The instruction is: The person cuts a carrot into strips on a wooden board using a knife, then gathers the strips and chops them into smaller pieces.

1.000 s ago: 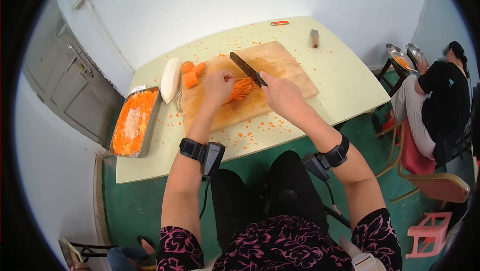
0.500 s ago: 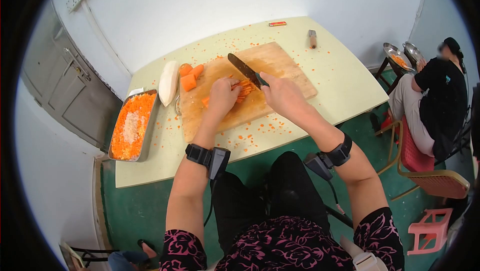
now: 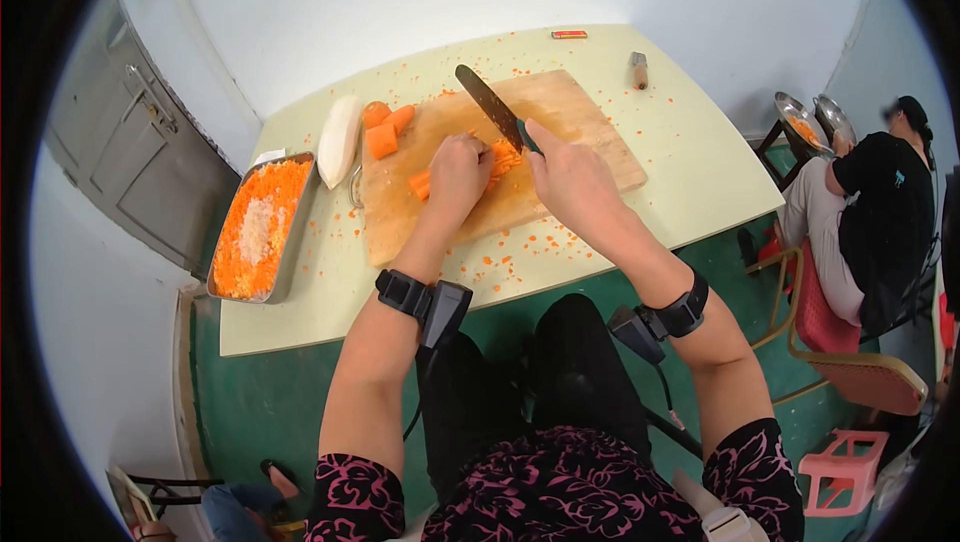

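Note:
Carrot strips (image 3: 505, 156) lie on the wooden cutting board (image 3: 590, 142). My left hand (image 3: 460, 174) presses with curled fingers on the carrot pieces, and a few ends show at its left side. In my right hand (image 3: 573, 174) is the dark handle of a kitchen knife (image 3: 487, 102). Its blade points up and to the left, just right of my left hand and beside the strips. Larger carrot chunks (image 3: 382, 140) rest at the board's upper left, next to a peeled white radish (image 3: 341, 142).
A metal tray (image 3: 300, 227) of chopped carrot stands at the table's left. A peeler-like tool (image 3: 640, 72) and a red item (image 3: 569, 35) lie toward the back. At the right, a person (image 3: 880, 192) sits near metal bowls (image 3: 790, 107) and a chair (image 3: 860, 382).
The view has shifted slightly. The knife blade stands higher and further clear of the strips, and my left hand has moved slightly on the carrot pieces.

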`<act>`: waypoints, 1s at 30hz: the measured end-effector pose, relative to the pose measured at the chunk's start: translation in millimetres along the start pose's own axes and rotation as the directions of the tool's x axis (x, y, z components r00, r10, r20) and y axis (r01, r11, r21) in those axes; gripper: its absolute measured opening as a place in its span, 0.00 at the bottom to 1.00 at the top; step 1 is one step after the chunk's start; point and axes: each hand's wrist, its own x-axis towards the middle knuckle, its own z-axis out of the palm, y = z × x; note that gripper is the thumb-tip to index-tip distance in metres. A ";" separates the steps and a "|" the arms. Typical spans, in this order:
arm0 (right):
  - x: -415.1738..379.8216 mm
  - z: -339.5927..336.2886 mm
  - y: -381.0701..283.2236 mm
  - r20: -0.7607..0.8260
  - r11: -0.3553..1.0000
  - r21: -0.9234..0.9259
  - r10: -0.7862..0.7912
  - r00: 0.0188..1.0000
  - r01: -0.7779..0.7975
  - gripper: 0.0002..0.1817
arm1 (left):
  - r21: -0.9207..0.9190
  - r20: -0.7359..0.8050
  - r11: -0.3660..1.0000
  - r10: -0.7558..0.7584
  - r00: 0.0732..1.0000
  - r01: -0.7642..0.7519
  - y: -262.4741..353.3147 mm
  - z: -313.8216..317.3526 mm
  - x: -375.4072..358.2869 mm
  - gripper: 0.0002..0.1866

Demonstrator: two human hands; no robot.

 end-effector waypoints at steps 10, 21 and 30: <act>-2.4 -0.8 -2.8 0.029 0.999 -0.040 0.017 0.999 -0.015 0.20 | -0.043 -0.031 0.999 0.007 0.999 -0.009 1.7 1.4 0.4 0.03; -1.7 6.6 3.8 0.115 0.994 -0.091 0.076 0.990 -0.066 0.22 | -0.004 0.026 1.000 0.009 1.000 -0.009 5.3 -4.2 -0.1 0.04; -0.1 0.0 -2.8 0.025 0.999 -0.041 -0.007 1.000 0.008 0.19 | -0.004 0.044 0.998 0.065 0.997 -0.065 3.0 -6.9 -2.3 0.04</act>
